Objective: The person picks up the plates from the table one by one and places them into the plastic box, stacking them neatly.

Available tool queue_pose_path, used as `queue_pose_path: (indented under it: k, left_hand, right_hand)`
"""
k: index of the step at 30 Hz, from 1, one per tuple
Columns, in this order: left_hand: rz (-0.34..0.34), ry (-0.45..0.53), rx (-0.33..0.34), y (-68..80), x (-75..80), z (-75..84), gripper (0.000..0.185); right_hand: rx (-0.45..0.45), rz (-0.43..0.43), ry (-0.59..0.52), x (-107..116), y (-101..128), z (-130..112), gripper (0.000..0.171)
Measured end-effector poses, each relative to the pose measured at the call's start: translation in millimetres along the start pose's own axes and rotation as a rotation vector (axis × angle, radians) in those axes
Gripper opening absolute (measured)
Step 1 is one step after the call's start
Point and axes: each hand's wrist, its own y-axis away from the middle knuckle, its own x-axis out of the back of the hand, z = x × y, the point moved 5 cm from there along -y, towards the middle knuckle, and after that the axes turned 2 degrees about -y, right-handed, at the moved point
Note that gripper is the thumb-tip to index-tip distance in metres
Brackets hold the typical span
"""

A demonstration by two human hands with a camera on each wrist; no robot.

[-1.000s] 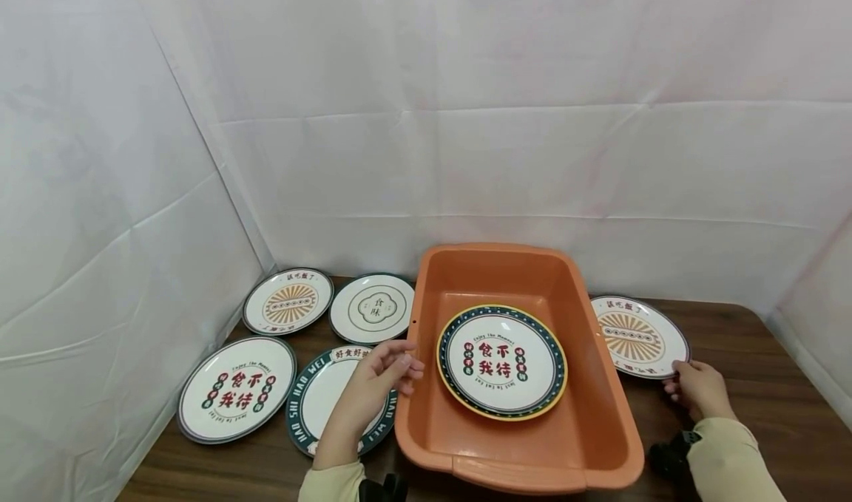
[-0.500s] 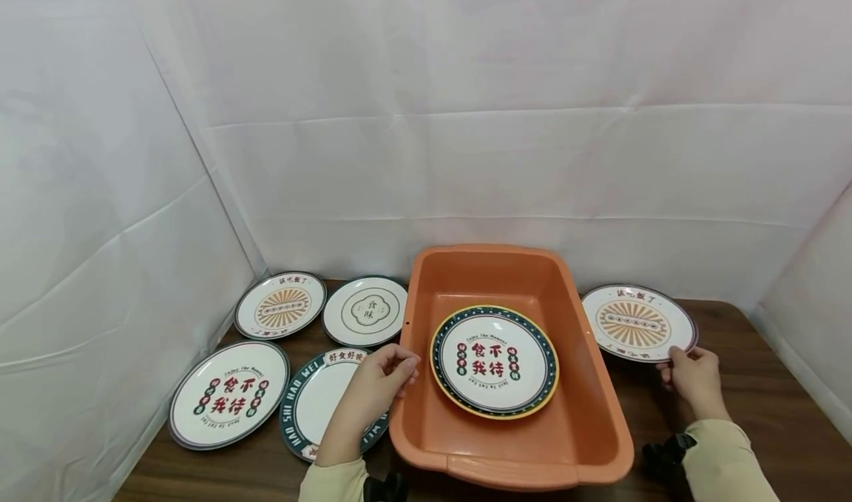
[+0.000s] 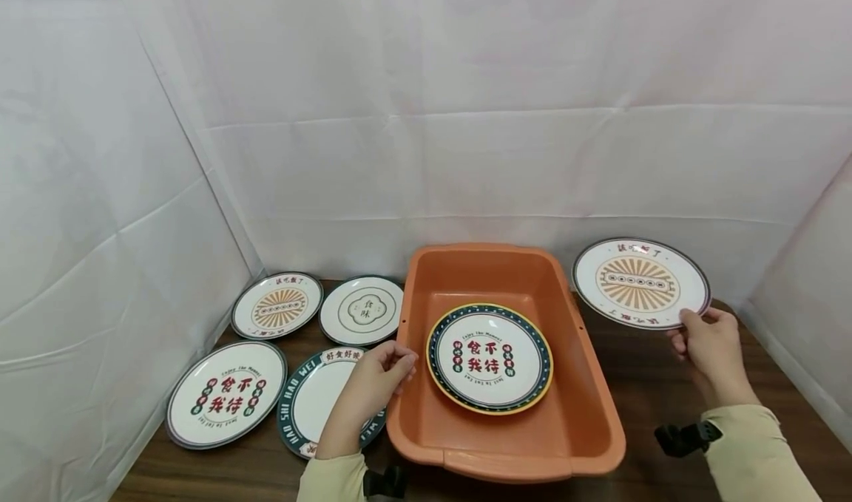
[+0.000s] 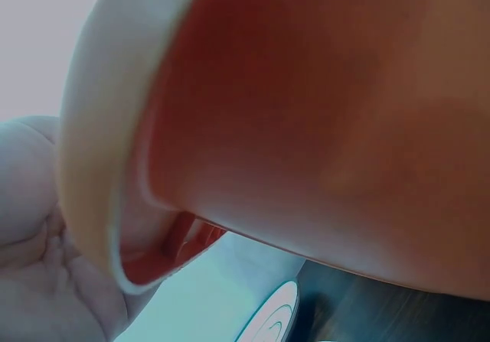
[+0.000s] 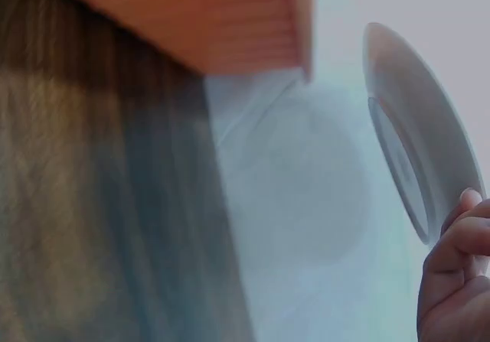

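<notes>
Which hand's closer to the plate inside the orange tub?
Left. The left hand grips the orange tub at its left rim, right beside the plate in the tub. The right hand holds the sunburst plate aloft, beyond the tub's right side.

Head view bright, evenly lit, soft shadows, sharp, slightly bowed at edges, left wrist view a close orange blur of tub [image 4: 321,120], right wrist view hazy, washed-out plate [image 5: 417,128]
</notes>
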Motion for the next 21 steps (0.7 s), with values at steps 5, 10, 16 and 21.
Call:
queue_pose_path:
  k: [5, 10, 16, 21]
  left_hand:
    - [0.000, -0.010, 0.004, 0.4, -0.8, -0.4, 0.020]
    - [-0.003, -0.020, 0.008, 0.8, -1.4, 1.2, 0.019]
    - [-0.030, -0.002, 0.020, 3.1, -1.0, 7.2, 0.024]
    - [-0.016, -0.035, -0.003, 5.3, 3.6, 21.0, 0.028]
  right_hand:
    - [0.060, -0.059, -0.073, -15, 11, -18, 0.010]
    - [0.091, -0.119, -0.156, -33, 26, -36, 0.014]
    - [0.099, -0.138, -0.194, -54, 43, -53, 0.020]
    - [0.120, -0.160, -0.203, -70, 54, -63, 0.021]
